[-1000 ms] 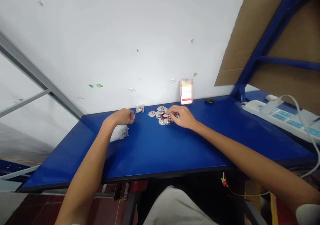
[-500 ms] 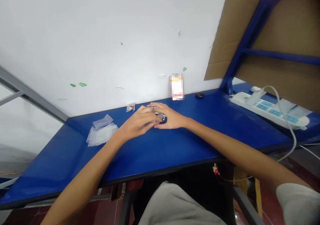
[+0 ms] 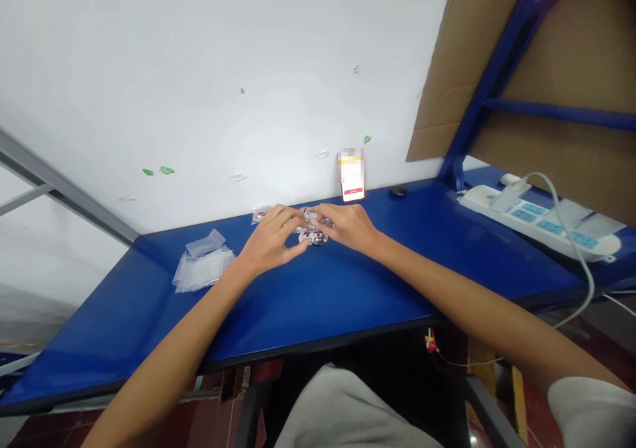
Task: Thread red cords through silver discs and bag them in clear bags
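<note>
Left hand [image 3: 272, 241] and right hand [image 3: 349, 227] close together over a small heap of round silver discs with red parts [image 3: 314, 234] — fingers of both curled down onto the heap from either side. Both grips partly closed, but no telling whether any single disc sits pinched between the fingers. Heap on a blue table top [image 3: 318, 309], near its back edge, in front of a white wall [image 3: 199, 83]. Just beside the left hand's fingers, a small clear bag [image 3: 260, 214] with something red inside. Farther left, well apart from the hands, a pile of clear plastic bags [image 3: 203, 267]. Against the wall, behind the heap, an upright card with blurred print [image 3: 352, 175]; to its right, a small black oval object [image 3: 398, 191]. Far right, a white power strip [image 3: 536, 224] with blue sockets and a white cable [image 3: 579, 256] — both below a cardboard sheet [image 3: 462, 70] on a blue steel frame [image 3: 507, 70].
</note>
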Demonstrator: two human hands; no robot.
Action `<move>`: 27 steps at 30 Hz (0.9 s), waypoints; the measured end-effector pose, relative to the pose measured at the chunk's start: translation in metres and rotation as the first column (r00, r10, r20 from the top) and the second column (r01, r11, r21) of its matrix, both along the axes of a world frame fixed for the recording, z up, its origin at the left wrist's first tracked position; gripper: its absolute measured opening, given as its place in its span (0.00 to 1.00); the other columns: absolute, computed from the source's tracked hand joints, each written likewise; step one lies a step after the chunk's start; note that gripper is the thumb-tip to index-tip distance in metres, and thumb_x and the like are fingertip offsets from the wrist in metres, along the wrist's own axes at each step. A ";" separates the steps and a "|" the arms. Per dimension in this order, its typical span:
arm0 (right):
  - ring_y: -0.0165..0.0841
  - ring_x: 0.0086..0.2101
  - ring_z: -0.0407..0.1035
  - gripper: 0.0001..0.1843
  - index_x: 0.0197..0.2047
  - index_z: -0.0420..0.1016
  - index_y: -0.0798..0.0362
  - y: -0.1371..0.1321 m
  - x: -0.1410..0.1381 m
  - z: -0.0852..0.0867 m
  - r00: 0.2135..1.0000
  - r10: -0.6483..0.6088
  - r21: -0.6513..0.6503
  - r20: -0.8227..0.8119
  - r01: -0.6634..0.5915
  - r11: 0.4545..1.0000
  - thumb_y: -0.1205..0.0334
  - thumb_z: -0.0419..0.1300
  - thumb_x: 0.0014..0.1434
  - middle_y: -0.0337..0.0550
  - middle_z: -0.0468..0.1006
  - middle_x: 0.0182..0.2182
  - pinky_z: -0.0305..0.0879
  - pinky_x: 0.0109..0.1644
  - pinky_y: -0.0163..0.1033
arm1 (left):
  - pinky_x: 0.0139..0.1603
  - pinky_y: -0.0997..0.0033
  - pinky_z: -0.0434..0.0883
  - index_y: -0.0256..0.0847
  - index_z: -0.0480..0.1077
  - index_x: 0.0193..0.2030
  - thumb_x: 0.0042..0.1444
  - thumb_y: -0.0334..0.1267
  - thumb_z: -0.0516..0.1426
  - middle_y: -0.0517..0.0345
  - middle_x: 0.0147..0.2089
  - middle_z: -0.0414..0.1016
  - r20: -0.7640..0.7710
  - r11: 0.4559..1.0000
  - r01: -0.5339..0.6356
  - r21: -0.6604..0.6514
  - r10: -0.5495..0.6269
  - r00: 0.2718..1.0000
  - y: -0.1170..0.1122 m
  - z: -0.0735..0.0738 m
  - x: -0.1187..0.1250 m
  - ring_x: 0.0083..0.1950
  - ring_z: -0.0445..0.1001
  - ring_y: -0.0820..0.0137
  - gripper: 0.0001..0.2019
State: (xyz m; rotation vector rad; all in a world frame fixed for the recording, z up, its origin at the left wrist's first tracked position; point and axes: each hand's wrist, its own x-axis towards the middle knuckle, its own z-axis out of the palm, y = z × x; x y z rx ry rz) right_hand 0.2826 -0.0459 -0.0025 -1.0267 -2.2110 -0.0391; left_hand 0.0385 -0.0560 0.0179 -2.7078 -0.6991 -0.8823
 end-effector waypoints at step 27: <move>0.49 0.58 0.72 0.30 0.67 0.59 0.48 -0.008 -0.012 -0.011 0.979 0.188 -0.114 -0.080 -0.197 0.974 0.64 0.62 0.64 0.55 0.73 0.61 0.73 0.59 0.54 | 0.54 0.48 0.73 0.47 0.78 0.52 0.69 0.38 0.62 0.46 0.54 0.80 -0.008 0.985 -0.014 0.171 0.016 1.000 0.001 -0.003 -0.008 0.54 0.75 0.55 0.08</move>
